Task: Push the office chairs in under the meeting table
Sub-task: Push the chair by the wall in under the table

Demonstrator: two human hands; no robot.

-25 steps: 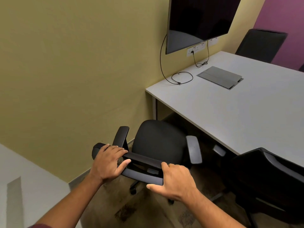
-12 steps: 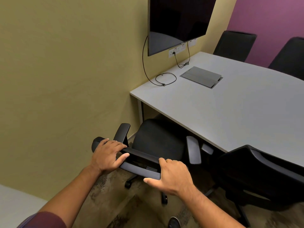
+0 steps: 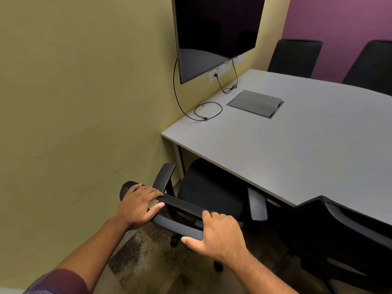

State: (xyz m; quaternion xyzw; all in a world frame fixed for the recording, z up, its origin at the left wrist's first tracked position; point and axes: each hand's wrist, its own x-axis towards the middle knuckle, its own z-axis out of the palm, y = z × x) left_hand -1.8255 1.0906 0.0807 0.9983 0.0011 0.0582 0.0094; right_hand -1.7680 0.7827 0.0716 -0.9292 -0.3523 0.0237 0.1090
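At the table (image 3: 297,155) corner, office chair (image 3: 209,193) seat partly under, left hand (image 3: 137,205) and right hand (image 3: 221,235) gripping its backrest top

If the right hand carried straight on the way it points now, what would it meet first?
The right hand grips the chair's backrest, so that blocks it at once. Past it, the line likely runs over the black seat toward the table edge; depth is unclear.

1 head-worn view looks forward and down, close over the chair back (image 3: 182,205) at lower centre, counter (image 3: 297,155) at right.
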